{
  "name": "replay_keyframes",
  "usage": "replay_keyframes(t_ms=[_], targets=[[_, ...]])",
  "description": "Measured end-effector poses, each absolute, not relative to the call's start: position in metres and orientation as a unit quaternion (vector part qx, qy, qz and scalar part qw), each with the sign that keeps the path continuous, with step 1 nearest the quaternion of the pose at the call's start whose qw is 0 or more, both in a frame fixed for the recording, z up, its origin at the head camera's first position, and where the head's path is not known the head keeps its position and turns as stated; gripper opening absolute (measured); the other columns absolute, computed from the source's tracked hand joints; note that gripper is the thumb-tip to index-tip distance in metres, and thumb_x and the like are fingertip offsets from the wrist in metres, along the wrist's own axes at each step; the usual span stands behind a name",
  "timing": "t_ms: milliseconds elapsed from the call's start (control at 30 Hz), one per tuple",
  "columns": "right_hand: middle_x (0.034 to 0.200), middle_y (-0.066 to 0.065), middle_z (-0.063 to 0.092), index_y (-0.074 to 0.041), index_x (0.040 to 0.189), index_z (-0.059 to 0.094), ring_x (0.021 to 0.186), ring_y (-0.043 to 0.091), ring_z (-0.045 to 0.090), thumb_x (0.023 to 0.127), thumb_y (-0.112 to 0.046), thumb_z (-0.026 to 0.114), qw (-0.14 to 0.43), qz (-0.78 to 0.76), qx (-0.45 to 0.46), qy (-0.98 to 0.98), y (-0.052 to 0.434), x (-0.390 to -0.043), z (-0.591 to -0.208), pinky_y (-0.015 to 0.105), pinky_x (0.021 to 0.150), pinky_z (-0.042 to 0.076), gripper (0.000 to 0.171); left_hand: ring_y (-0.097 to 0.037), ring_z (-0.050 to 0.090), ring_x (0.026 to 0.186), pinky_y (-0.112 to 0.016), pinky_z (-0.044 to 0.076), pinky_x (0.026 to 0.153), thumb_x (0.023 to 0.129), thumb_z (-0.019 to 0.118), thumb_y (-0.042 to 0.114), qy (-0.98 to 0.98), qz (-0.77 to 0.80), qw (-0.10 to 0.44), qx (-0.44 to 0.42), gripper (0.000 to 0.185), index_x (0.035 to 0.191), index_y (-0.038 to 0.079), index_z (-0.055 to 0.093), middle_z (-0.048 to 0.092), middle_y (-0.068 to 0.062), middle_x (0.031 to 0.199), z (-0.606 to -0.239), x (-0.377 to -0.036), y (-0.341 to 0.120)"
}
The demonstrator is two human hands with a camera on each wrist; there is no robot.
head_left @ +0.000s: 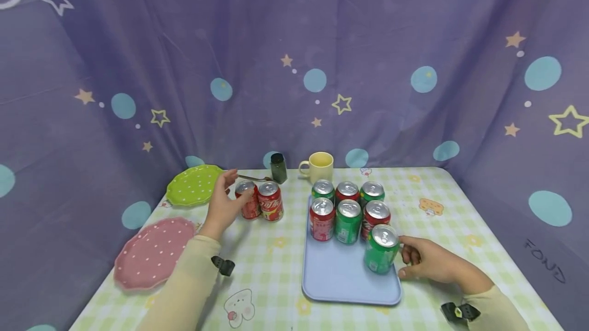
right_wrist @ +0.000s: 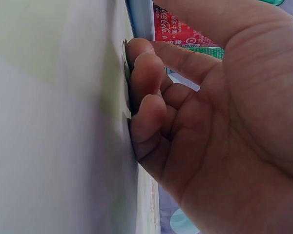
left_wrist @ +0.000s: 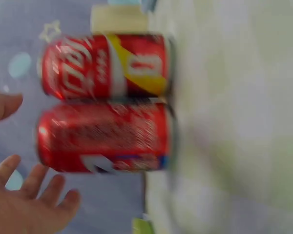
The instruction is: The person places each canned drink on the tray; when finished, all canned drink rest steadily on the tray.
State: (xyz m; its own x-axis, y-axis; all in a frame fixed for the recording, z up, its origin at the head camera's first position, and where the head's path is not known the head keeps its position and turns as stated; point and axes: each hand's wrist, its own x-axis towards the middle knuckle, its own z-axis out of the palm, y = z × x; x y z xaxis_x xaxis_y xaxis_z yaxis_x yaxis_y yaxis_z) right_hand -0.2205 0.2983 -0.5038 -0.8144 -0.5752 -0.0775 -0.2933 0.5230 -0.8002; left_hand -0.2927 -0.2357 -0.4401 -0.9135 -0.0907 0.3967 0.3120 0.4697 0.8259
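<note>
Two red soda cans stand side by side on the table: the left can [head_left: 250, 207] and the right can [head_left: 270, 202]. My left hand [head_left: 225, 207] is spread around the left can, and the left wrist view shows its fingers [left_wrist: 36, 183] apart from the metal. Across the table my right hand [head_left: 434, 262] lies beside the blue tray's right edge, close to a green can [head_left: 381, 254]. Its lower fingers [right_wrist: 149, 78] curl loosely with nothing visible in them. Whether the index finger touches the green can cannot be told.
The blue tray [head_left: 342, 282] carries several red and green cans in rows toward its back. Behind stand a yellow mug [head_left: 320, 168] and a dark jar [head_left: 278, 169], with a spoon [head_left: 253, 178] nearby. A green plate [head_left: 193, 186] and a pink plate [head_left: 154, 254] lie at the left.
</note>
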Motion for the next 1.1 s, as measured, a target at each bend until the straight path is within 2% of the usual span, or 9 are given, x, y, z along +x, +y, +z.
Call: replay_keyframes(t_ms=[167, 300, 567, 1100], targets=[[0.089, 0.007, 0.059, -0.007, 0.11, 0.059, 0.072, 0.01, 0.053, 0.085, -0.028, 0.089, 0.17, -0.418, -0.253, 0.856, 0.301, -0.221, -0.506, 0.028, 0.059, 0.047, 0.044, -0.047, 0.037, 0.145, -0.06, 0.034, 0.119, 0.091, 0.084, 0.021, -0.838, -0.535, 0.096, -0.046, 0.094, 0.163, 0.012, 0.025, 0.035, -0.026, 0.158, -0.457, -0.302, -0.248], [0.09, 0.008, 0.059, -0.006, 0.11, 0.06, 0.072, 0.011, 0.053, 0.086, -0.028, 0.088, 0.174, -0.423, -0.251, 0.853, 0.301, -0.221, -0.507, 0.028, 0.059, 0.047, 0.044, -0.047, 0.043, 0.142, -0.058, 0.042, 0.113, 0.089, 0.087, 0.023, -0.835, -0.546, 0.048, -0.042, 0.103, 0.166, 0.015, 0.018, 0.039, -0.024, 0.156, -0.469, -0.309, -0.25], [0.089, 0.009, 0.059, -0.006, 0.11, 0.059, 0.071, 0.011, 0.053, 0.086, -0.026, 0.088, 0.172, -0.423, -0.253, 0.853, 0.3, -0.22, -0.505, 0.028, 0.058, 0.046, 0.043, -0.045, 0.047, 0.139, -0.056, 0.041, 0.114, 0.086, 0.082, -0.001, -0.846, -0.528, 0.052, -0.051, 0.089, 0.157, 0.003, 0.029, 0.048, -0.026, 0.15, -0.485, -0.315, -0.252], [0.088, 0.007, 0.059, -0.007, 0.108, 0.059, 0.072, 0.01, 0.053, 0.086, -0.029, 0.088, 0.166, -0.415, -0.256, 0.857, 0.3, -0.22, -0.506, 0.029, 0.058, 0.047, 0.043, -0.04, 0.055, 0.131, -0.054, 0.046, 0.11, 0.082, 0.088, 0.006, -0.863, -0.5, 0.073, -0.02, 0.086, 0.153, 0.009, 0.039, 0.055, -0.021, 0.143, -0.489, -0.311, -0.254]])
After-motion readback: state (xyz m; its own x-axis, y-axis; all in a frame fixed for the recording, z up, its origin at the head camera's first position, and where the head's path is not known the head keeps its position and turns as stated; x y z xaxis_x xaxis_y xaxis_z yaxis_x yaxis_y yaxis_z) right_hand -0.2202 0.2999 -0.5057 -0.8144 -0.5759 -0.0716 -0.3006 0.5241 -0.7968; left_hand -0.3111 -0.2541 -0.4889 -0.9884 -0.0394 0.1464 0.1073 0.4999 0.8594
